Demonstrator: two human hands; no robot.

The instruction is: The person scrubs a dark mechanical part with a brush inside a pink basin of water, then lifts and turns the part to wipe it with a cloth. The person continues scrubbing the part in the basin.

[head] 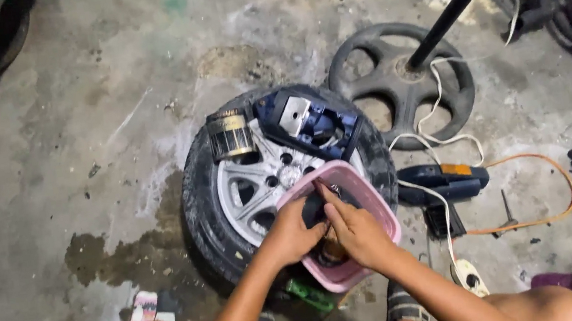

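Where the fingers [326, 193] of both hands meet, they pinch together on a small dark part held just above the pink basket [380, 203]; what the part is cannot be told, since the hands cover most of it. The left hand [294, 231] cups it from the side while the right hand [354, 231] lies over the basket's near rim. Judging by the fingertip pinch, the part is light and rigid (probably metal, perhaps oily and slippery), best taken by its edges. The basket looks like thin plastic, light and a little flexible, easiest held by its rim. It rests on the near side of a wheel [245, 188] lying flat on the concrete floor [62, 138]. On the wheel's far side sit a cylindrical filter [230, 135] and a blue tool [307, 124]. Beyond the wheel stands a black fan base [362, 69], and beside the wheel lies a dark power tool [443, 180] with an orange cable [560, 176].
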